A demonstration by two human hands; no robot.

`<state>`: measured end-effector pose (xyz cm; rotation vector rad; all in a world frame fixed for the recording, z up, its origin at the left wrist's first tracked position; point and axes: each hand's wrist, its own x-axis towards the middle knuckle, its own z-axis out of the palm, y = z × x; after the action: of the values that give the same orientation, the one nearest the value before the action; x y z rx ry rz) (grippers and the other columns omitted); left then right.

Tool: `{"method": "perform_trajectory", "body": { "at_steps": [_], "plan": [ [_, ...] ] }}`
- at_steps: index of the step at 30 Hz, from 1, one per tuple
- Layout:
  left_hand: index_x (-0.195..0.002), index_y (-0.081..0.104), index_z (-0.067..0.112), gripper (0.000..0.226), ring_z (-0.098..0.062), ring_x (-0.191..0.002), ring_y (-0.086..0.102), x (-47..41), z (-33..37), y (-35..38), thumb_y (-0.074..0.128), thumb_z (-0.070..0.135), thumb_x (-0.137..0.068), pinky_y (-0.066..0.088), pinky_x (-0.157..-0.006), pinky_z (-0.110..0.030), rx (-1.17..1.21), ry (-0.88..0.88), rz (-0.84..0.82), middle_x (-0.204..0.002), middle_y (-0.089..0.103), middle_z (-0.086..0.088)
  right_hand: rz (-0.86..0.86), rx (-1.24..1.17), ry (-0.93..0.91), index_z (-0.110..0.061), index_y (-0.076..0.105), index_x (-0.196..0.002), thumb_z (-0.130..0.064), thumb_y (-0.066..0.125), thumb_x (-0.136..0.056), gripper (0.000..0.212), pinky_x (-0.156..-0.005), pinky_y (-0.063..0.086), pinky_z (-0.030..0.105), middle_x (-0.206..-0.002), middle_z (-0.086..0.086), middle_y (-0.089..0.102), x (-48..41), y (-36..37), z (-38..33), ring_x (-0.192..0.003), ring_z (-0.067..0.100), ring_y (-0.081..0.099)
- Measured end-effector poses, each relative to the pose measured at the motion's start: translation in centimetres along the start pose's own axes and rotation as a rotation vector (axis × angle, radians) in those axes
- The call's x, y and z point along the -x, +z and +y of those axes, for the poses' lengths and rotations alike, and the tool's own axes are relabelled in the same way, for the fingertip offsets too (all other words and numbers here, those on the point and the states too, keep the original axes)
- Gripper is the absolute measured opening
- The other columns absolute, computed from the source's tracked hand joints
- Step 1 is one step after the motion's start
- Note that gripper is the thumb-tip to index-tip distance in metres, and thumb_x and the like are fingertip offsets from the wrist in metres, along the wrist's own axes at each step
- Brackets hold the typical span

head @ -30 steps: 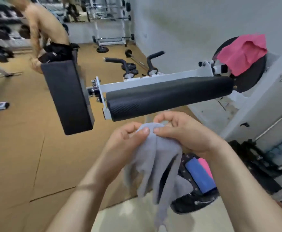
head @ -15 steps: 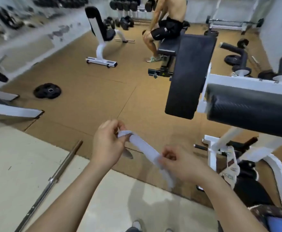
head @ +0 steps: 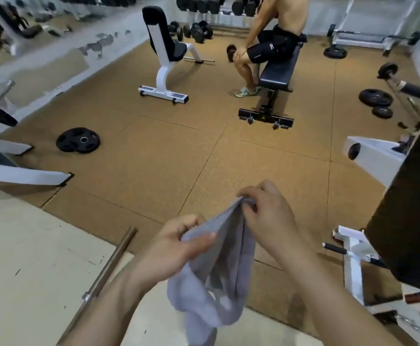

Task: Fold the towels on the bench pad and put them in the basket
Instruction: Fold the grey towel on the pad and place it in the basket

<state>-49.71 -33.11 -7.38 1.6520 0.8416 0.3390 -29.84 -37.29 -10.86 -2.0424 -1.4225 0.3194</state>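
Grey towel (head: 219, 278) hung in the air over the floor (head: 169, 156), off any table. Left hand (head: 179, 245) and right hand (head: 266, 216) each pinched its top edge, likely seeking corners to fold. Basket not in view.

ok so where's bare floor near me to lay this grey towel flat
Open brown floor ahead of both hands, between the weight plate and flat bench. Pale floor left of the steel bar is bare too. The right is crowded by the white machine frame.
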Motion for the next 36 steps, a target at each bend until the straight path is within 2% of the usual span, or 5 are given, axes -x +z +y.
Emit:
{"method": "perform_trajectory", "body": {
  "at_steps": [3,11,14,18,36],
  "plan": [
    [-0.070,0.050,0.017,0.028,-0.007,-0.057,0.035,-2.5,-0.4,-2.5,0.064,0.027,-0.092,0.026,-0.052,-0.017,-0.062,0.074,-0.171,-0.061,0.038,0.009,0.017,0.164,0.211,-0.028,0.068,-0.110,-0.022,0.051,-0.092,0.025,-0.057,0.037,0.032,-0.083,-0.004,0.051,-4.3,1.0,-1.1,-0.083,0.022,0.057],
    [-0.087,0.064,0.034,0.010,-0.003,-0.069,0.055,-11.7,-1.3,-6.9,0.058,0.032,-0.095,0.045,-0.067,-0.026,-0.316,0.118,-0.572,-0.074,0.062,0.012,-0.088,-1.008,0.579,-0.005,0.071,-0.105,0.005,0.044,-0.090,0.032,-0.058,0.045,0.025,-0.092,0.012,0.067,-12.4,0.6,-3.3,-0.075,0.021,0.058],
    [-0.088,0.073,0.025,0.014,-0.001,-0.073,0.062,-16.3,0.6,-8.5,0.059,0.025,-0.093,0.049,-0.069,-0.022,-0.419,0.303,-0.385,-0.079,0.070,0.013,-0.019,-1.183,0.594,0.000,0.071,-0.100,0.001,0.045,-0.088,0.029,-0.071,0.046,0.032,-0.107,0.014,0.069,-15.2,-0.3,-2.3,-0.089,0.026,0.060],
    [-0.094,0.069,0.038,0.022,0.002,-0.085,0.062,-24.6,4.6,-10.3,0.064,0.017,-0.090,0.048,-0.069,-0.015,-0.021,0.357,0.068,-0.092,0.070,0.022,-0.050,-1.037,0.422,-0.009,0.068,-0.099,0.000,0.059,-0.089,0.016,-0.074,0.053,0.036,-0.104,0.018,0.067,-19.3,-1.6,-0.8,-0.088,0.029,0.063],
    [-0.098,0.055,0.031,0.027,-0.017,-0.080,0.060,-52.1,17.6,-3.2,0.053,0.006,-0.087,0.053,-0.071,-0.037,-0.480,0.360,-0.879,-0.095,0.065,0.001,0.274,-0.497,0.454,-0.015,0.070,-0.085,-0.013,0.060,-0.092,0.012,-0.065,0.036,0.036,-0.073,0.028,0.059,-31.8,-16.2,10.0,-0.067,0.021,0.047]
  ]
}}
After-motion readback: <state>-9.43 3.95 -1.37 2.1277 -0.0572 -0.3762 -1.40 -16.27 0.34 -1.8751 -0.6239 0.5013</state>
